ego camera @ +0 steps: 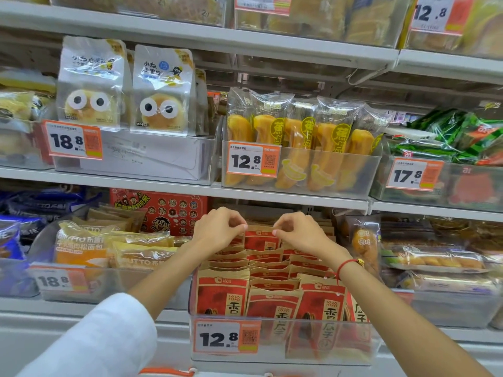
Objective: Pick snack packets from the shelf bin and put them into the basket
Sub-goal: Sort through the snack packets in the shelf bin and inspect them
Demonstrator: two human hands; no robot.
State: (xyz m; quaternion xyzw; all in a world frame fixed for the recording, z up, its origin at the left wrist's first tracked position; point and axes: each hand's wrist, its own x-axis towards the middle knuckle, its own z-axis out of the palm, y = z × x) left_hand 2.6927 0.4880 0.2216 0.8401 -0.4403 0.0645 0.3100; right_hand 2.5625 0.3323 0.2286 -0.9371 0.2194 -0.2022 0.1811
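Note:
A clear shelf bin (280,346) on the lower shelf holds several rows of red-and-brown snack packets (272,303). Both hands reach to the back of the bin. My left hand (217,227) pinches the top left corner of one red packet (260,239) at the rear, and my right hand (298,231) pinches its top right corner. The packet stands upright, slightly higher than its neighbours. An orange strip (166,371) with a white cord shows at the bottom edge; it may be the basket, mostly out of view.
Left of the bin stands a bin of yellow bread packs (117,248); to the right lie wrapped pastries (435,262). The shelf above (272,197) overhangs the bin and carries banana cakes (299,148) and googly-eyed bread bags (160,91). Price tags hang on the bin fronts.

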